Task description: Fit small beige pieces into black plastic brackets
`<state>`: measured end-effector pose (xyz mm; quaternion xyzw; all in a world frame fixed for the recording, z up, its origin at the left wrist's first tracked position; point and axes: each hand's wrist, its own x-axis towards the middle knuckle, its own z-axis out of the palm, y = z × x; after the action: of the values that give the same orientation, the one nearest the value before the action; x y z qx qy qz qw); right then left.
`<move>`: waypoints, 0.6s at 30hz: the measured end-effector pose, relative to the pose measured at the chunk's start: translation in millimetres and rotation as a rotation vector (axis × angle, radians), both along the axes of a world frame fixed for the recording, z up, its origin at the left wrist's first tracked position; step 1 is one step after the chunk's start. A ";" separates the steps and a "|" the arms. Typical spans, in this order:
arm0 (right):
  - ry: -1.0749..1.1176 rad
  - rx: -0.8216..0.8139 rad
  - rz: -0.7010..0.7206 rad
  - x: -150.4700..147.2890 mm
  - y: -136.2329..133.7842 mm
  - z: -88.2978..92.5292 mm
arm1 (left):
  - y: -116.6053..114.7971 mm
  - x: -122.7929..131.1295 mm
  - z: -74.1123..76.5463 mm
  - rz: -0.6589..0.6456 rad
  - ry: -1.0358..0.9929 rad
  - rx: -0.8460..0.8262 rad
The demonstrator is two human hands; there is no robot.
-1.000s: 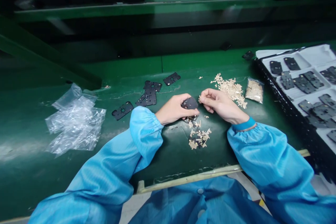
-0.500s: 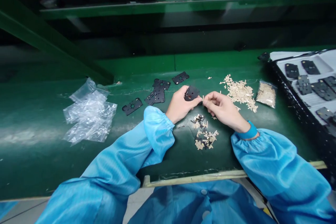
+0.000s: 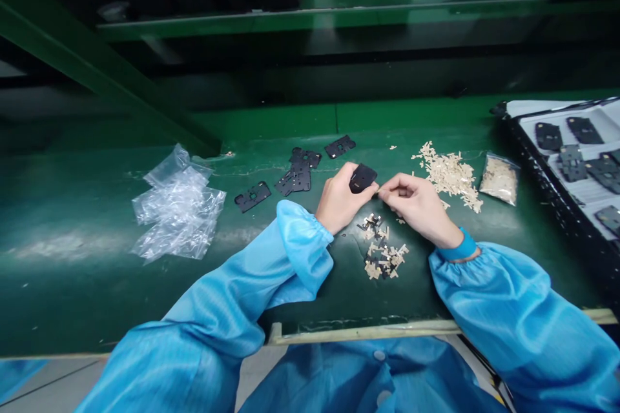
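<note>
Gripping a black perforated plate [image 3: 362,178], the left hand [image 3: 340,200] is holding it up clear of the green desk [image 3: 97,297], its edge turned toward the right hand [image 3: 417,201], which is pinching a small beige piece [image 3: 380,189] just beside it. Loose beige pieces [image 3: 448,174] are lying within easy reach, beside a clear bag [image 3: 498,179] of more.

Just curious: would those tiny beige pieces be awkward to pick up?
Probably fiddly. The beige pieces look thin and tiny, so likely very light and easily scattered by a push. Lying in a loose, overlapping heap on the green bench, they may snag each other, so lifting one could drag neighbours.
</note>
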<state>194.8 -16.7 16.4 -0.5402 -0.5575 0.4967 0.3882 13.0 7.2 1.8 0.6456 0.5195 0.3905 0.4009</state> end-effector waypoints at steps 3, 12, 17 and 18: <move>0.004 0.017 -0.062 -2.1 -0.1 -4.2 | -3.1 0.4 1.2 0.003 0.028 0.005; -0.042 0.103 -0.078 -5.5 -1.1 -11.2 | -0.7 -1.1 0.9 0.009 0.011 0.019; -0.110 0.164 -0.056 -4.6 -1.0 -9.5 | 2.7 -1.3 0.2 -0.018 -0.074 -0.083; -0.120 0.174 -0.051 -4.6 -0.9 -8.8 | 2.7 -1.1 0.1 -0.026 -0.089 -0.098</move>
<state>190.1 -17.6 7.6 -0.5472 -0.6067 0.4032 0.4121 11.9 10.0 1.8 0.6139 0.5111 0.3877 0.4599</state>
